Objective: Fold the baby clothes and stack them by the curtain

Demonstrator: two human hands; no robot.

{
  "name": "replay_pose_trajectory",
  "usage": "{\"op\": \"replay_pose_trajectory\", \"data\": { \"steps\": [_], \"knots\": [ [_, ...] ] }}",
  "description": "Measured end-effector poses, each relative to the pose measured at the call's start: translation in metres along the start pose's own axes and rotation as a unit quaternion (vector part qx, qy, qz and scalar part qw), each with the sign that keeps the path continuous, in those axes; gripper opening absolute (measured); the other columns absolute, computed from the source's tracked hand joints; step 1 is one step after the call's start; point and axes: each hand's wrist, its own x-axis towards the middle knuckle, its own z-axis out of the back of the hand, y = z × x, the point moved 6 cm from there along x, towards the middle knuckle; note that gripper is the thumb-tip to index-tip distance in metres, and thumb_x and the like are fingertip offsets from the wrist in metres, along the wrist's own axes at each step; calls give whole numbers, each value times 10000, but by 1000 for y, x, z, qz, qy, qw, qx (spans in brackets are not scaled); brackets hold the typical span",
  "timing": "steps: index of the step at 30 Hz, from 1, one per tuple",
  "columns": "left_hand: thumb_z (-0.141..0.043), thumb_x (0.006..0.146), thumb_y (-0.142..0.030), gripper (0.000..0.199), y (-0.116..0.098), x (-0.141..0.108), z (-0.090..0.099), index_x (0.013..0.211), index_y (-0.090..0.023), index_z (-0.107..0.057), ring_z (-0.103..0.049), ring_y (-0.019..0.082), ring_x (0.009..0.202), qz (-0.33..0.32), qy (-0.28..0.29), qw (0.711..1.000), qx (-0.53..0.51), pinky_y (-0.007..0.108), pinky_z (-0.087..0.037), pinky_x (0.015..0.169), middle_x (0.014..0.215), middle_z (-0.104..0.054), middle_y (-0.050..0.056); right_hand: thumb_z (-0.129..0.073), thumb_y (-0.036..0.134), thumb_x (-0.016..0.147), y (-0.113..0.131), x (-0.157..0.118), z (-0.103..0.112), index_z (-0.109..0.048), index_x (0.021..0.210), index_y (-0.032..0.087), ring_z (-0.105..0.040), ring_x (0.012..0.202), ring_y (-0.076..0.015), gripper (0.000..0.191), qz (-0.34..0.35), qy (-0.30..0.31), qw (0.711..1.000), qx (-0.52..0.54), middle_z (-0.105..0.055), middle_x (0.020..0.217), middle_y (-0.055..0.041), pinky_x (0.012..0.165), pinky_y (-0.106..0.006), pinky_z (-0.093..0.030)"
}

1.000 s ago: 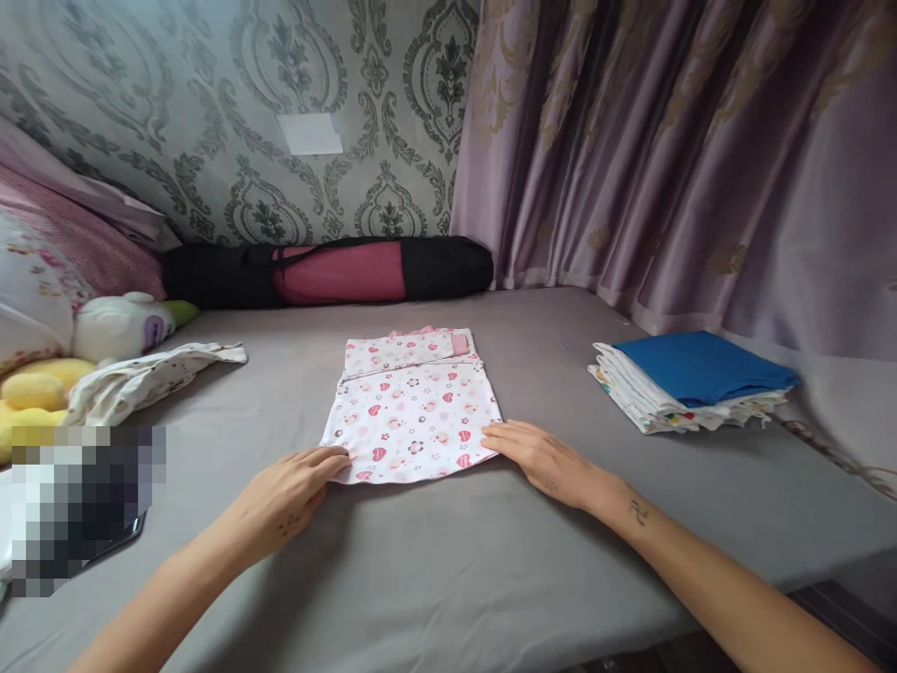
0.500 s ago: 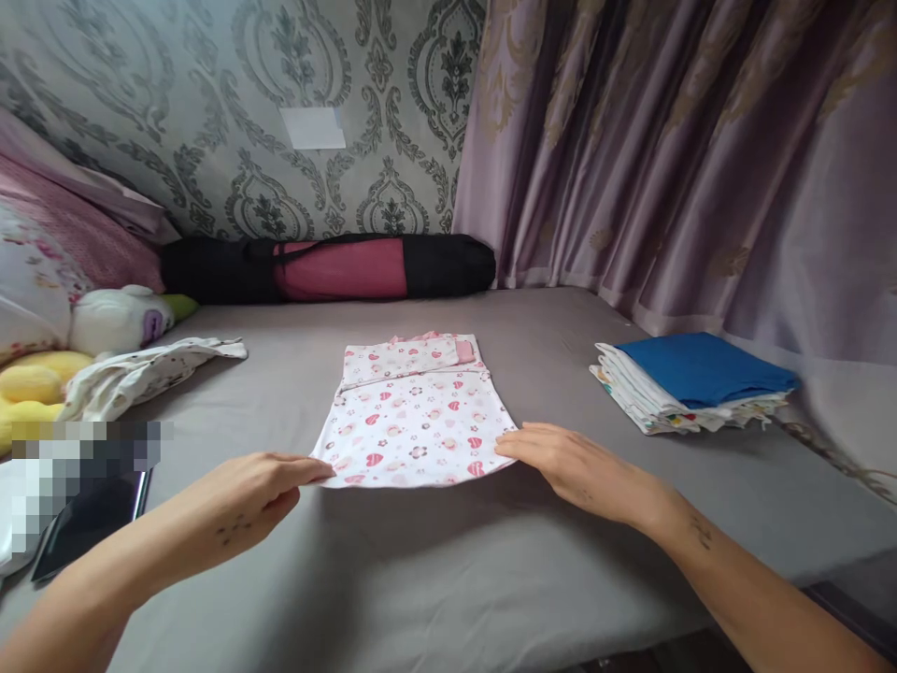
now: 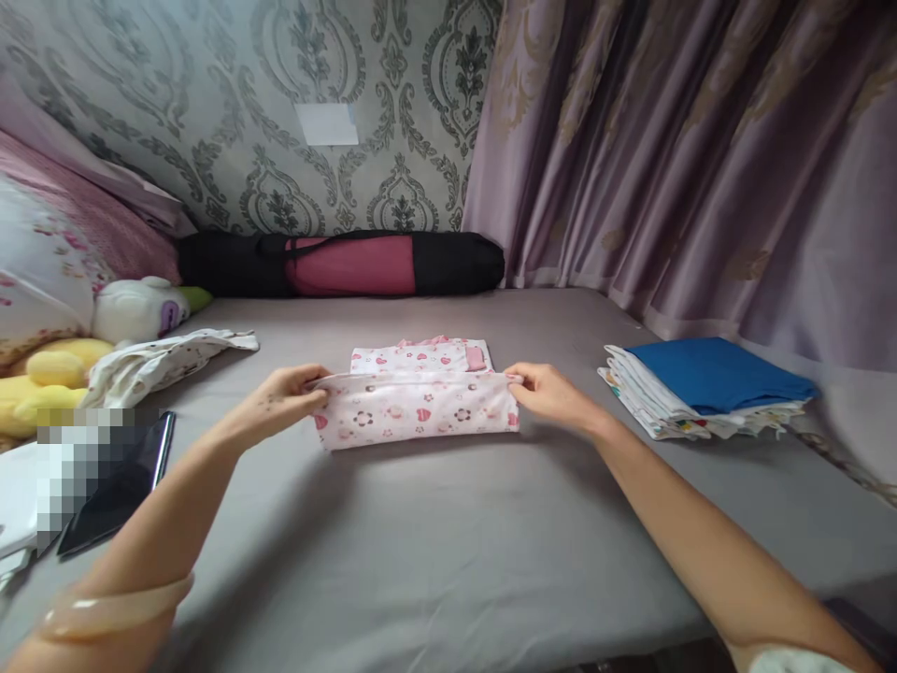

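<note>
A white garment (image 3: 424,411) printed with pink hearts and flowers lies partly folded on the grey bed sheet (image 3: 420,542). Its near part is lifted and doubled over, with the raised edge stretched level between both hands. My left hand (image 3: 291,393) pinches the left corner of that edge, thumb and fingers closed on the cloth. At the right corner, my right hand (image 3: 547,393) grips the same edge. Behind the lifted fold, the far part of the garment shows a pink trim. Which kind of garment it is cannot be made out.
A stack of folded cloths (image 3: 707,383), blue on top, stands at the right. To the left lie a crumpled spotted cloth (image 3: 168,365), a yellow plush toy (image 3: 52,383), a white plush toy (image 3: 136,308) and a dark tablet-like device (image 3: 126,495). A black and red roll bag (image 3: 350,266) lies along the wall.
Both hands have moved up and away from me, carrying the garment's near edge. The near part, flat earlier, is now doubled over toward the far part.
</note>
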Motion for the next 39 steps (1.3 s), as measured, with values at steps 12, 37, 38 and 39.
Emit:
{"op": "replay_pose_trajectory", "data": {
  "steps": [12, 37, 38, 39],
  "knots": [
    [-522, 602, -236, 132, 45, 81, -26, 721, -178, -521, -502, 153, 580, 108, -160, 981, -8, 249, -404, 540, 588, -479, -14, -465, 200, 889, -22, 89, -21, -670, 967, 165, -641, 916, -218, 222, -167, -109, 973, -119, -707, 1000, -104, 726, -254, -439],
    [-380, 907, -199, 297, 38, 106, -52, 1174, -106, -472, -644, 334, 1014, 139, -194, 950, 202, 389, -459, 810, 1100, -645, 254, -327, 184, 990, -31, 117, -47, -504, 1190, 77, -653, 1073, -326, 287, -212, -118, 951, -194, -671, 1096, -244, 899, -423, -475],
    [-370, 911, -194, 294, 39, 106, -52, 1173, -107, -472, -647, 323, 1017, 141, -196, 946, 215, 376, -463, 812, 1104, -650, 247, -332, 191, 993, -31, 117, -48, -507, 1187, 83, -654, 1073, -320, 283, -215, -120, 949, -197, -671, 1098, -239, 901, -417, -475],
    [-361, 917, -192, 288, 39, 107, -52, 1169, -110, -474, -651, 312, 1018, 144, -197, 942, 229, 364, -466, 812, 1103, -657, 237, -339, 199, 996, -32, 117, -48, -510, 1187, 87, -654, 1075, -314, 279, -218, -121, 948, -200, -672, 1101, -233, 903, -411, -474]
  ]
}}
